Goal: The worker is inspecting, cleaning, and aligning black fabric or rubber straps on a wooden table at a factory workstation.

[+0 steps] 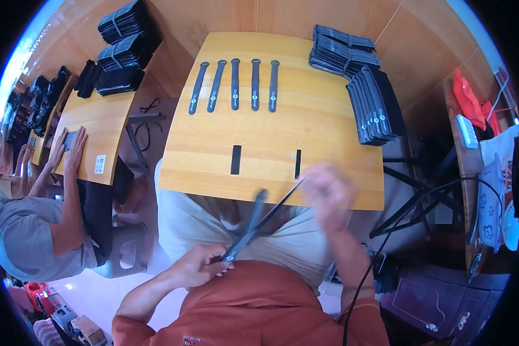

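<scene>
Left hand [199, 265] pinches lower end of dark strap [249, 225] over my lap, just below wooden table [328, 124] near edge. Right hand [328, 193] blurred at thin strip [282, 203]; grip unclear. Judged step: fitting strip to strap. Next needs steady alignment.

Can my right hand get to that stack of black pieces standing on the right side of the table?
Probably yes. The right hand is at the table's near edge, and only bare tabletop lies between it and the stack.
</scene>
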{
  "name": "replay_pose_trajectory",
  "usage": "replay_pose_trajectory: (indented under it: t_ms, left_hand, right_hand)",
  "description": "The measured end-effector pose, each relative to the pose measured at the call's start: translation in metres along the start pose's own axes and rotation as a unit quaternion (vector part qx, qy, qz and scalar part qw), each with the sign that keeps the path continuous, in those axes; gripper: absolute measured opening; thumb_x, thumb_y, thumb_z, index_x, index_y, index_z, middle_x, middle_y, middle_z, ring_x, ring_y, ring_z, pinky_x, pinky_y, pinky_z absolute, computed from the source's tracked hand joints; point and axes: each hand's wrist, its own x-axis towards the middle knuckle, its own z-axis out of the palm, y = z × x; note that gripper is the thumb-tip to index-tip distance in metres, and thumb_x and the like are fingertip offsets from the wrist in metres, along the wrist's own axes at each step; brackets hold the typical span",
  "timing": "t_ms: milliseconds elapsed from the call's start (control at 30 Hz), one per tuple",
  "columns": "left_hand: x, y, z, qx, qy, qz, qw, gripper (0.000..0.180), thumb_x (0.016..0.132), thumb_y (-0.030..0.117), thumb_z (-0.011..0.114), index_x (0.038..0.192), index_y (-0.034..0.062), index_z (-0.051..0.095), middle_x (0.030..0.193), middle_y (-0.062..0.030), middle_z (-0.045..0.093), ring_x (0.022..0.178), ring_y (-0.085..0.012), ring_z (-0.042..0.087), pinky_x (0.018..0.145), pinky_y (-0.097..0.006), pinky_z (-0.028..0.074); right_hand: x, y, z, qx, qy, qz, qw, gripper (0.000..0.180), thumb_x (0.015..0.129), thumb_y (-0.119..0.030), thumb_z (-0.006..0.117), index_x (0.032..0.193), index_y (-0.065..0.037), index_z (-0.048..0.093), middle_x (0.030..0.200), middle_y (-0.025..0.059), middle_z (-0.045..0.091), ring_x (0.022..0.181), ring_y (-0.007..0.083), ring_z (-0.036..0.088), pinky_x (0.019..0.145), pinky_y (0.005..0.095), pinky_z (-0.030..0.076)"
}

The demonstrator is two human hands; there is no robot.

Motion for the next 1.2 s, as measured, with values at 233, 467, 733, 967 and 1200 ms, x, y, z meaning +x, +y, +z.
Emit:
replay_pose_trajectory:
  t_ms: [233, 467, 733, 967, 1200]
  left_hand:
    - [-0.020, 0.016, -0.014, 0.095, 0.000, 0.012, 0.995, 0.004, 0.095, -0.003, 0.062, 0.097, -0.0022, 0.065, 0.079, -0.0066, 0.067, 0.071, -0.0108, 0.061, 0.064, -0.030, 0.050]
    - [-0.047, -0.052, -0.030, 0.060, 0.076, -0.046, 0.994, 0.004, 0.095, 0.000, 0.064, 0.096, -0.0002, 0.068, 0.079, -0.0023, 0.067, 0.069, -0.0083, 0.059, 0.061, -0.027, 0.047]
    - [-0.032, -0.054, -0.019, -0.110, 0.084, 0.014, 0.990, 0.008, 0.098, 0.002, 0.064, 0.105, -0.0022, 0.066, 0.096, -0.0048, 0.070, 0.086, -0.0097, 0.065, 0.077, -0.027, 0.057]
    - [-0.029, -0.055, -0.015, -0.141, 0.100, 0.016, 0.985, 0.010, 0.097, 0.002, 0.066, 0.107, -0.0009, 0.066, 0.098, -0.0062, 0.072, 0.086, -0.0109, 0.067, 0.078, -0.027, 0.057]
    - [-0.023, -0.046, -0.008, -0.205, 0.110, 0.042, 0.972, 0.013, 0.097, 0.002, 0.066, 0.109, 0.0007, 0.065, 0.101, -0.0071, 0.072, 0.090, -0.0113, 0.067, 0.081, -0.027, 0.057]
  right_hand:
    - [0.090, -0.037, -0.034, 0.060, 0.172, 0.046, 0.982, 0.007, 0.095, -0.007, 0.069, 0.093, 0.000, 0.069, 0.069, 0.0010, 0.058, 0.050, 0.0035, 0.044, 0.045, 0.0209, 0.033]
    - [0.139, -0.030, -0.095, 0.025, 0.301, -0.004, 0.953, 0.017, 0.095, -0.014, 0.073, 0.098, 0.003, 0.070, 0.068, -0.0002, 0.061, 0.052, 0.0023, 0.047, 0.045, 0.0182, 0.031]
    - [0.122, 0.006, -0.061, -0.082, 0.197, 0.028, 0.977, 0.015, 0.093, -0.009, 0.073, 0.100, 0.004, 0.073, 0.078, 0.0001, 0.067, 0.059, 0.0008, 0.051, 0.052, 0.0184, 0.038]
    - [0.132, 0.043, -0.049, -0.264, 0.160, -0.088, 0.947, 0.012, 0.088, -0.009, 0.076, 0.097, -0.002, 0.072, 0.089, 0.0071, 0.071, 0.064, 0.0126, 0.063, 0.056, 0.0256, 0.049]
    - [0.099, 0.090, -0.025, -0.399, 0.001, -0.142, 0.906, 0.006, 0.085, -0.010, 0.072, 0.090, -0.008, 0.069, 0.098, 0.0067, 0.072, 0.077, 0.0270, 0.072, 0.061, 0.0395, 0.056]
